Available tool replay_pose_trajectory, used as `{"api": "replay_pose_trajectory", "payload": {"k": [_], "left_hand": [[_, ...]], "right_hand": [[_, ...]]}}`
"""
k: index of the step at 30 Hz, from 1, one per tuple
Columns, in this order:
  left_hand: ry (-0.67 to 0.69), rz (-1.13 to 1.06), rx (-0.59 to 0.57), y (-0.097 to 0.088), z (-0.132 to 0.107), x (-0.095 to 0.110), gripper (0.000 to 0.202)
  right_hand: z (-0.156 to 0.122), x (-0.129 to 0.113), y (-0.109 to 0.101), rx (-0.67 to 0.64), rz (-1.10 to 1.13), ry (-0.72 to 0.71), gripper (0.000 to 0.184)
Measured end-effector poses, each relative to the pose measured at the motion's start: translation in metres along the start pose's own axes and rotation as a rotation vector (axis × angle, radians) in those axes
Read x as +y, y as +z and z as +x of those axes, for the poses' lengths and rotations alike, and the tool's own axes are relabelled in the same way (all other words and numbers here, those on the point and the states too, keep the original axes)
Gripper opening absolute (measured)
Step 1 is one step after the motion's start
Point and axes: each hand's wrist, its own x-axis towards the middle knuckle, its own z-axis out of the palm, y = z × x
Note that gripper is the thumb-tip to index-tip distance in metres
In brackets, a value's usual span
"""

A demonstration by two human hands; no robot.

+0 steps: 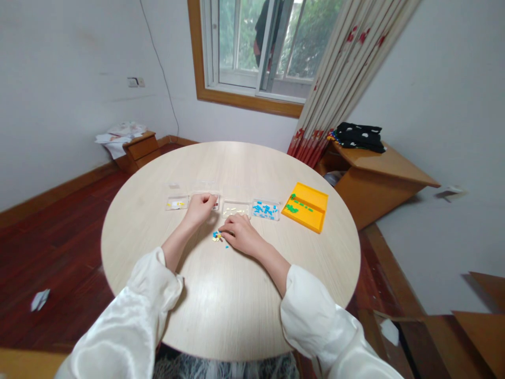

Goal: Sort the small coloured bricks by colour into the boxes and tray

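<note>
My left hand (200, 208) is over a clear box (217, 196) with dark red pieces showing at its right end. Its fingers are closed in a pinch, and what they hold is hidden. My right hand (241, 235) rests low beside a small pile of mixed blue, yellow and dark pieces (217, 237). Thumb and forefinger are bent together at the pile's edge; anything between them is too small to make out. Just beyond that hand lies a clear box of cream pieces (235, 203). One loose blue piece (226, 247) lies near the pile.
A clear box of blue pieces (265, 209) stands to the right, then an open yellow case (317, 217) with green pieces (292, 208). At the left is a clear box with yellow and white pieces (177, 203). Everything sits on a round wooden table (221, 316).
</note>
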Motion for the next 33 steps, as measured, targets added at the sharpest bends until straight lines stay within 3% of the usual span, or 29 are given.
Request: {"api": "replay_pose_trajectory", "payload": {"k": [9,15,18,23,28,33], "left_hand": [[0.011,-0.015,-0.067,-0.001,0.0,-0.001,0.035],[0.017,0.02,-0.106,-0.008,0.002,-0.002,0.035],[0.005,0.056,-0.248,-0.018,0.004,-0.003,0.035],[0.041,0.087,-0.559,-0.033,0.003,-0.004,0.029],[0.03,0.142,-0.765,-0.037,0.002,-0.008,0.013],[-0.035,0.213,-0.849,-0.035,-0.002,-0.01,0.015]], "right_hand": [[0.0,-0.001,-0.002,-0.005,0.012,0.038,0.011],[0.001,0.002,-0.007,0.189,0.06,0.064,0.01],[0.0,0.012,-0.015,0.352,0.068,0.099,0.011],[-0.006,0.044,-0.03,0.593,0.003,0.315,0.015],[-0.012,0.072,-0.033,0.573,-0.073,0.479,0.017],[-0.012,0.078,-0.028,0.477,-0.17,0.56,0.021]]}}
